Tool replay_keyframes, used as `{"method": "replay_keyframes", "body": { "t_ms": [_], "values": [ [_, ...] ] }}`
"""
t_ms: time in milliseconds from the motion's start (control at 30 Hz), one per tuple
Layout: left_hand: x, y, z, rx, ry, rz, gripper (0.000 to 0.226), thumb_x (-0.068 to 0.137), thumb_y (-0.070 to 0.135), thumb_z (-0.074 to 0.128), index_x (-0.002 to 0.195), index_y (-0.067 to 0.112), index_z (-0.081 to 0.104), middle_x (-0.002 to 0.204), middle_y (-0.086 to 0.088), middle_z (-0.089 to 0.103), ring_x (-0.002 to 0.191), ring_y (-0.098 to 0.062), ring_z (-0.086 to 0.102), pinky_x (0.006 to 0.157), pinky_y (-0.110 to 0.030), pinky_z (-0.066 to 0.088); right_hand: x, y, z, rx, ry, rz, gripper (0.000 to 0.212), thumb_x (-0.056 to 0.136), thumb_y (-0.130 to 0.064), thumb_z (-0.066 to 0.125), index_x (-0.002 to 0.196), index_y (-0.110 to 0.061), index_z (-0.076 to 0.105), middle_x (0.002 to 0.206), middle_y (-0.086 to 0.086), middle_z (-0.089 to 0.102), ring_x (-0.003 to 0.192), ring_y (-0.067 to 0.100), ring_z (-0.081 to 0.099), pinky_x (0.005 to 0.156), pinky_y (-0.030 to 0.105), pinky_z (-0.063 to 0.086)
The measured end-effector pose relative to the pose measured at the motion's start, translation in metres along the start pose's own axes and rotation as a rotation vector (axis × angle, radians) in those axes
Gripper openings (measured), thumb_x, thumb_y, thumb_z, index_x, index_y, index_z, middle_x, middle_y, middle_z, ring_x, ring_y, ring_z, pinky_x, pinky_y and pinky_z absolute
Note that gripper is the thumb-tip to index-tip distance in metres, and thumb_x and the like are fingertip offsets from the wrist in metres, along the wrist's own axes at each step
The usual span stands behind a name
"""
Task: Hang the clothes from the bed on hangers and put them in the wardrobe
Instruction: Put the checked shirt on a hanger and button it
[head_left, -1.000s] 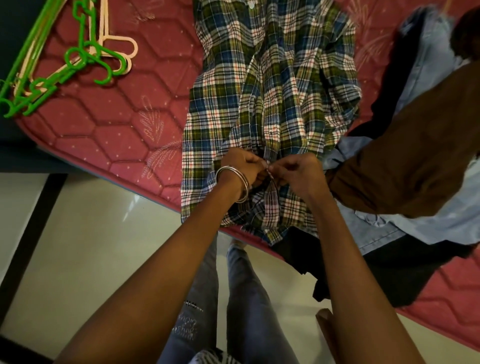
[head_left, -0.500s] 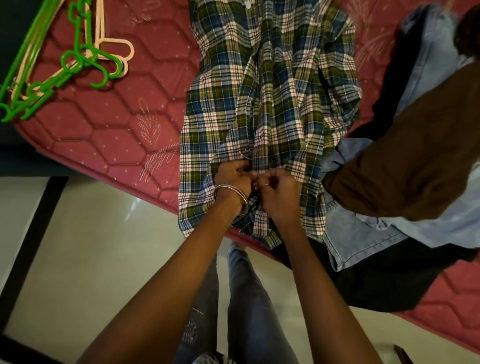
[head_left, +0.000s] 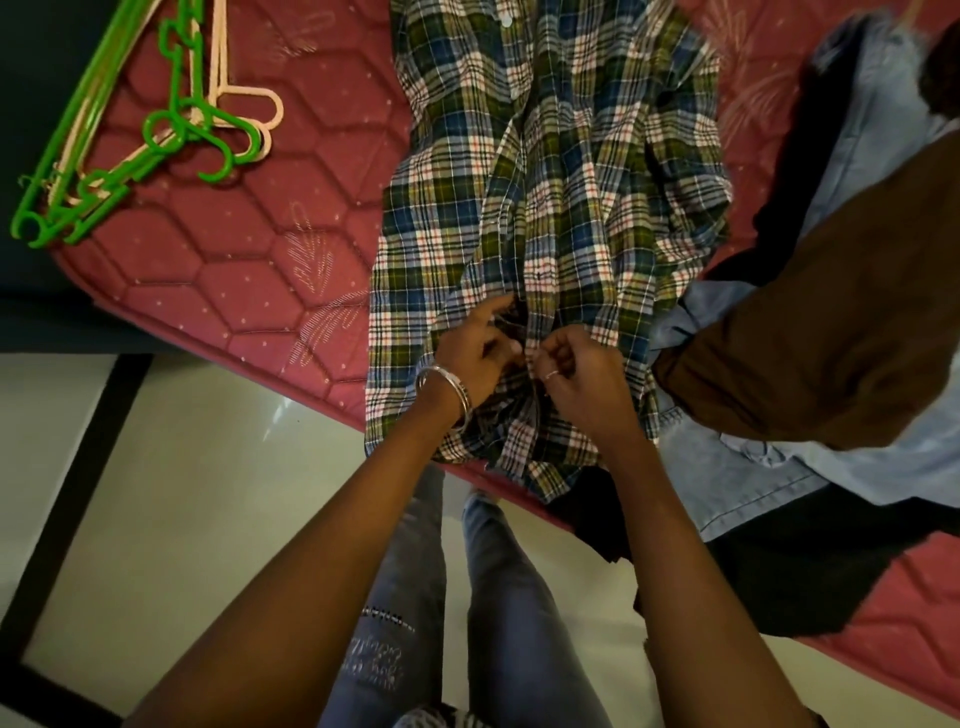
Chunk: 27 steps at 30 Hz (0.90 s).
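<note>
A: Two hands meet at the near end of a green, blue and white plaid cotton shirt (head_left: 550, 197) spread flat on a red quilted bed mattress (head_left: 218, 270). What are they doing?

B: The left hand (head_left: 475, 358), with metal bangles at its wrist, rests on the front opening with one finger stretched forward and the others bent toward the cloth. The right hand (head_left: 576, 371), wearing a ring, has its fingers curled tight, pinching the plaid edge. It looks like a low button is being worked; the button itself is hidden.

A: Which way does the shirt lie?

B: Its long axis runs straight away from the person. The hem hangs over the bed edge just below the wrists, and the collar end is far off, past the top of the view. Both hands are equally close to the hem.

A: And the hangers?

B: A bunch of green and peach plastic hangers (head_left: 156, 130) lies on the mattress far to the left, well apart from the shirt. The left hand is nearer, so it would likely reach for one.

A: Anything else?

B: A pile to the right: a brown garment (head_left: 841, 332) over pale blue denim (head_left: 769, 478).
</note>
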<state>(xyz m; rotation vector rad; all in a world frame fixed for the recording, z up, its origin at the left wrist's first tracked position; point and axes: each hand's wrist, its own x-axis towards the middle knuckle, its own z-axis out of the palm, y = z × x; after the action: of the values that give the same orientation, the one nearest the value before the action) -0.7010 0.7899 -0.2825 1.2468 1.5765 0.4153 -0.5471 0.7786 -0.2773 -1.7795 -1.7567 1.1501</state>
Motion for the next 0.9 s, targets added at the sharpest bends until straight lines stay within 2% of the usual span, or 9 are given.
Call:
{"method": "replay_keyframes", "body": {
  "t_ms": [100,167,267,367,433,567,700,800,900],
  "values": [
    [-0.026,-0.029,-0.006,0.197,0.091,0.114,0.060,0.083,0.032,0.069,0.136,0.017,0.044,0.096,-0.002,0.063,0.088,-0.019,0.058,0.079,-0.035,0.049,-0.009,0.007,0.004,0.102,0.072,0.068,0.023,0.097,-0.023,0.048,0.109,-0.006,0.056,0.070,0.002,0.061,0.059,0.019,0.058,0.055,0.034,0.047],
    [-0.047,-0.054,-0.006,0.662,-0.011,0.037,0.084,0.076,0.051,0.068,0.145,0.025,0.028,0.129,-0.008,0.045,0.117,-0.028,0.042,0.097,-0.045,0.038,-0.027,0.016,0.007,0.130,0.241,0.145,0.035,0.097,-0.028,0.040,0.121,-0.006,0.053,0.086,0.011,0.064,0.072,0.027,0.061,0.063,0.040,0.051],
    [-0.078,-0.085,0.005,1.037,-0.159,-0.105,0.104,0.075,0.054,0.067,0.149,0.030,-0.001,0.150,-0.015,0.011,0.137,-0.037,0.015,0.108,-0.057,0.019,-0.063,0.034,0.005,0.103,0.276,0.209,0.053,0.087,-0.038,0.060,0.129,-0.008,0.048,0.115,0.008,0.052,0.107,0.028,0.051,0.090,0.048,0.046],
    [-0.084,-0.102,0.012,1.042,0.083,-0.181,0.085,0.081,0.030,0.067,0.148,0.024,0.016,0.142,-0.017,0.033,0.128,-0.037,0.034,0.102,-0.058,0.031,-0.089,0.040,0.013,0.121,-0.053,0.324,0.100,0.066,-0.054,0.078,0.146,-0.020,0.029,0.141,0.005,0.031,0.130,0.020,0.027,0.103,0.036,0.028],
    [-0.068,-0.103,0.007,1.004,0.228,-0.145,0.056,0.085,0.019,0.061,0.138,0.017,0.042,0.127,-0.015,0.051,0.116,-0.035,0.047,0.096,-0.053,0.038,-0.090,0.044,0.023,0.091,0.013,0.324,0.087,0.072,-0.031,0.082,0.144,-0.016,0.033,0.139,0.010,0.036,0.130,0.024,0.030,0.103,0.034,0.029],
    [-0.030,-0.089,-0.012,0.684,0.290,0.004,0.028,0.087,0.018,0.050,0.104,0.008,0.070,0.106,-0.016,0.064,0.100,-0.035,0.055,0.081,-0.042,0.043,-0.071,0.039,0.028,0.159,0.505,0.385,0.024,0.081,-0.004,0.045,0.102,-0.006,0.058,0.103,0.017,0.058,0.097,0.035,0.055,0.088,0.051,0.047],
    [-0.034,-0.088,-0.054,-0.260,0.698,-0.089,0.024,0.085,0.008,0.053,0.097,-0.006,0.069,0.087,-0.008,0.066,0.080,-0.019,0.056,0.077,-0.033,0.047,-0.059,0.007,0.020,1.060,0.727,0.592,0.033,0.092,-0.014,0.039,0.119,-0.005,0.056,0.114,0.014,0.060,0.093,0.024,0.062,0.077,0.032,0.056],
    [-0.042,-0.070,-0.099,-0.914,0.694,-0.054,0.022,0.085,0.005,0.051,0.095,0.003,0.071,0.087,-0.004,0.067,0.088,-0.024,0.059,0.088,-0.040,0.051,-0.060,-0.024,0.006,1.136,0.797,0.497,0.036,0.092,0.005,0.030,0.105,-0.016,0.056,0.093,0.004,0.060,0.068,0.013,0.057,0.053,0.025,0.047],
    [-0.071,-0.066,-0.128,-0.565,0.476,0.243,0.021,0.086,0.006,0.051,0.099,0.010,0.067,0.097,-0.001,0.071,0.096,-0.002,0.062,0.091,-0.021,0.048,-0.076,-0.032,-0.006,0.716,0.677,0.131,0.037,0.081,0.010,0.035,0.096,-0.018,0.054,0.083,0.011,0.053,0.061,0.030,0.046,0.053,0.039,0.041]
  ]
}}
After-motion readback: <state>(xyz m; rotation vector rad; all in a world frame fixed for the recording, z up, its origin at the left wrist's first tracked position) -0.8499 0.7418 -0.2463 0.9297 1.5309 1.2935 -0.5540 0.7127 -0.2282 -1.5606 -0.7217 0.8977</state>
